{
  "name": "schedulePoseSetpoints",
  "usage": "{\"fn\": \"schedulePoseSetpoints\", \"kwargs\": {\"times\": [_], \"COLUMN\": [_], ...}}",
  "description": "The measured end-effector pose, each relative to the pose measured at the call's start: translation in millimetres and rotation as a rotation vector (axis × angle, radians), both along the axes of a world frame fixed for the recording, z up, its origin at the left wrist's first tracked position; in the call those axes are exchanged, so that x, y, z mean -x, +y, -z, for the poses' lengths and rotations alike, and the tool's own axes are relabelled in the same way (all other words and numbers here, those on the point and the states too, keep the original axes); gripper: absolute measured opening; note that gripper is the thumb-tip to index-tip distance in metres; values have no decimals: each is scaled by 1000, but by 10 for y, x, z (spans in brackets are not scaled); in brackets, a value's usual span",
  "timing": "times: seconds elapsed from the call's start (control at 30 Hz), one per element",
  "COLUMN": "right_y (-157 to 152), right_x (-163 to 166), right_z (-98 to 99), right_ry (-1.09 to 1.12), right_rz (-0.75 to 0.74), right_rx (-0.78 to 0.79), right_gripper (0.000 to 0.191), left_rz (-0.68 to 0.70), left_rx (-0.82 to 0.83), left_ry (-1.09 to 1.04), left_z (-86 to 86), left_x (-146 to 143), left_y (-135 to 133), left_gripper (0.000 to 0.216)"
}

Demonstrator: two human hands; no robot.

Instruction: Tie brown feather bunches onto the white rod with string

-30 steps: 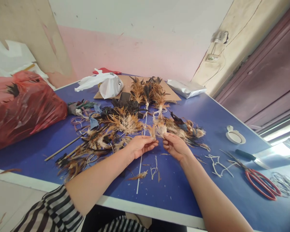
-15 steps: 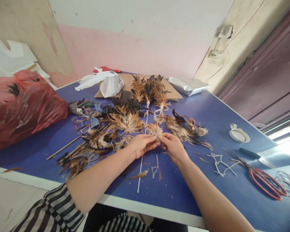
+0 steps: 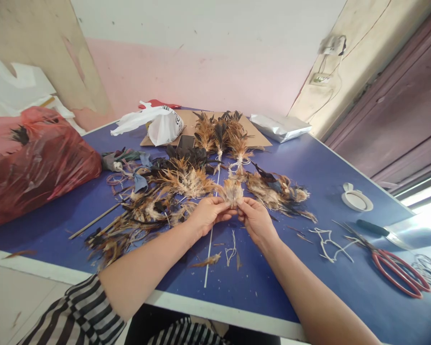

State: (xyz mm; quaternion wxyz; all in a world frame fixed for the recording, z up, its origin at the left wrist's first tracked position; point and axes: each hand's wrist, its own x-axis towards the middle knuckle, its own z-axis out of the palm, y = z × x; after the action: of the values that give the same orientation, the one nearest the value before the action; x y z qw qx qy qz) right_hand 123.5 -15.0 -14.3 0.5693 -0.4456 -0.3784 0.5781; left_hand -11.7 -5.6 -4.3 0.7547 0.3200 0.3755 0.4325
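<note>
Pinching a soft, fan-shaped tan-and-brown feather tuft (image 3: 232, 190) by its base in fingertips of left hand (image 3: 209, 214) and right hand (image 3: 256, 219), over smooth blue tabletop (image 3: 258, 287), left of red-handled metal scissors (image 3: 378, 254).

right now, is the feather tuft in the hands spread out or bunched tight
Spread: the feather tuft fans out beyond the left hand and right hand, which pinch its near end.
</note>
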Motion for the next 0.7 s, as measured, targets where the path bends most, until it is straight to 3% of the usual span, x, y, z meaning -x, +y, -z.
{"fn": "schedulePoseSetpoints", "kwargs": {"times": [0.33,0.57,0.7], "right_y": [-35,-22,-24], "right_x": [29,-76,-45], "right_z": [13,-78,-50], "right_ry": [-158,-480,-466], "right_rz": [46,99,77], "right_rx": [-68,-123,-117], "right_gripper": [26,23,23], "left_rz": [-13,-32,-66], "left_rx": [-13,-180,-183], "left_ry": [14,121,121], "left_z": [-8,32,11], "left_x": [-19,5,-3], "left_y": [-10,30,17], "left_gripper": [9,18,15]}}
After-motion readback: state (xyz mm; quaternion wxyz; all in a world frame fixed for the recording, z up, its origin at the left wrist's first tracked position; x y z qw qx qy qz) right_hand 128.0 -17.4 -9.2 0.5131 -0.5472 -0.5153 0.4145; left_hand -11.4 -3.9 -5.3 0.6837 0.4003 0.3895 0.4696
